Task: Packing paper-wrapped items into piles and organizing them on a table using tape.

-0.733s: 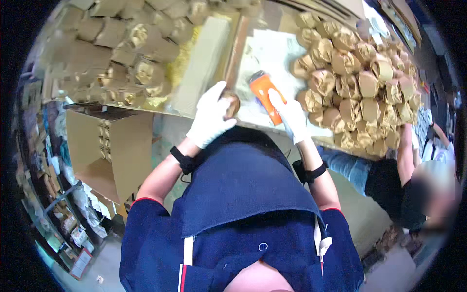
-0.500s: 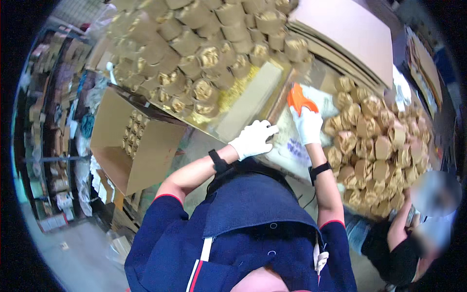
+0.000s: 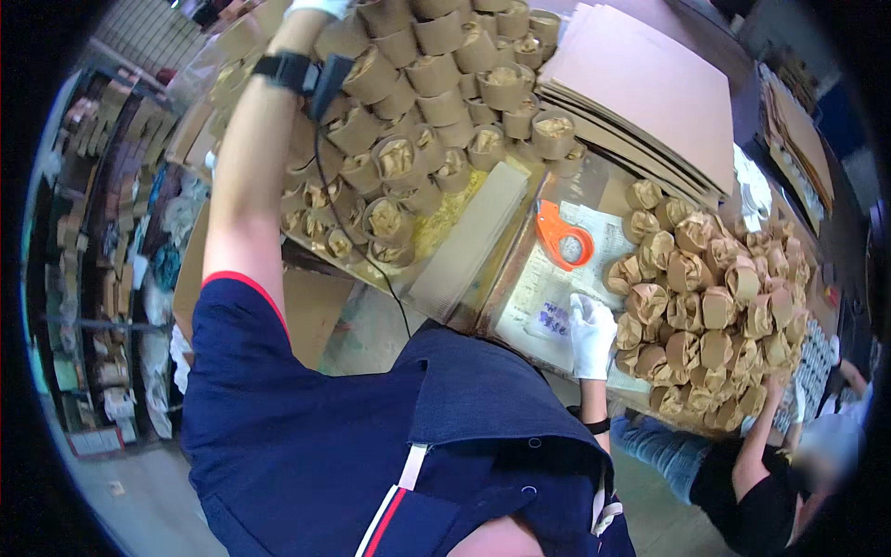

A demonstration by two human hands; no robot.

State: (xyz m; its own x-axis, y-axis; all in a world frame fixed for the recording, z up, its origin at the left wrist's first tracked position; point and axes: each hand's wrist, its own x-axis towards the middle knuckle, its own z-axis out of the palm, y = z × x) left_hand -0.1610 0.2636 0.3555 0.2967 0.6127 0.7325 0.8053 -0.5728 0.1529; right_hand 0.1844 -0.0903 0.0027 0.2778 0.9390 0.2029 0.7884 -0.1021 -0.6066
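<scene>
Paper sheet [image 3: 557, 288] lies on the table at the worker's 1 o'clock, the gloved right hand [image 3: 591, 336] resting flat and open on its near edge. Orange scissors [image 3: 561, 232] sit just beyond. Wrapped bundles [image 3: 715, 306] are heaped at 3 o'clock. The left hand [image 3: 320, 7] reaches far over the cups [image 3: 418, 139] at 11 o'clock; its grip cannot be seen

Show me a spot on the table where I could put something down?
The papers between the orange tape dispenser and the gloved right hand lie mostly bare. The flat cardboard strip beside them carries nothing. Crowded: open paper cups to its left, wrapped bundles on the right.
</scene>
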